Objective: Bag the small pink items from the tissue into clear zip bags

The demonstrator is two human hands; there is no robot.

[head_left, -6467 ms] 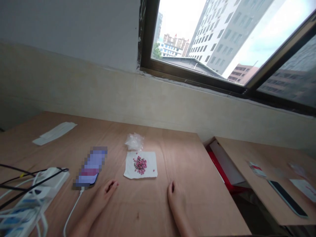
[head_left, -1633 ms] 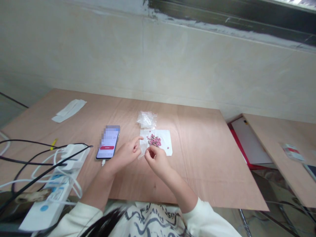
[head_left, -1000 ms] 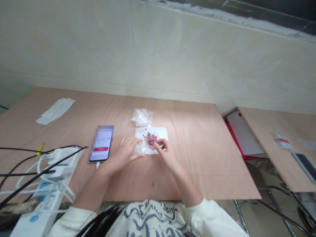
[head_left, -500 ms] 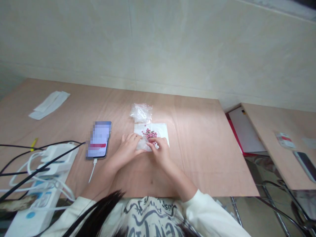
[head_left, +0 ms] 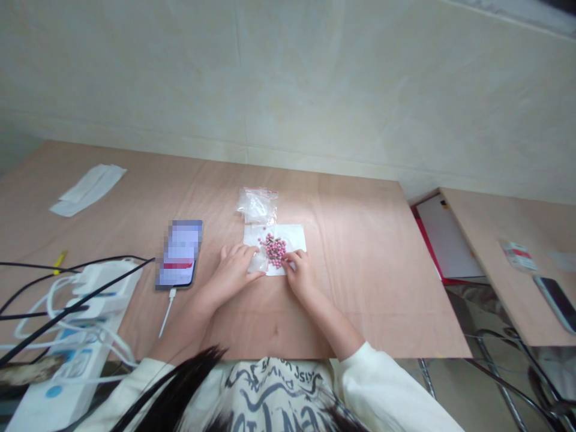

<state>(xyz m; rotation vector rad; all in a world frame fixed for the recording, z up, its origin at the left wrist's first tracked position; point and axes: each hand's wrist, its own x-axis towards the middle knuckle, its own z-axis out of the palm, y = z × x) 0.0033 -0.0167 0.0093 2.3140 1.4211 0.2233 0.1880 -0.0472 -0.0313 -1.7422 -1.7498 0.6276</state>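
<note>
A heap of small pink beads (head_left: pixel 273 249), with some darker bits among them, lies on a white sheet (head_left: pixel 296 235) at the middle of the table. My left hand (head_left: pixel 234 268) is on the left edge of the sheet, thumb and fingers around a small clear plastic bag (head_left: pixel 258 262). The bag's mouth faces the beads, and whether anything is in it is too small to tell. At the heap's right side is my right hand (head_left: pixel 300 273), its thumb and fingertips pinched together against the beads. Whatever is between those fingertips is hidden.
Behind the sheet lie more clear zip bags (head_left: pixel 258 205). A phone (head_left: pixel 180 255) on a white cable is left of my left hand. Further left are a power strip (head_left: pixel 96 300) with cables and white paper strips (head_left: pixel 89 191). Another phone (head_left: pixel 557 303) lies on the right-hand table.
My right hand has moved right and slightly down, away from the small bag to the heap's right side, uncovering more beads. My left hand stays in place with the bag.
</note>
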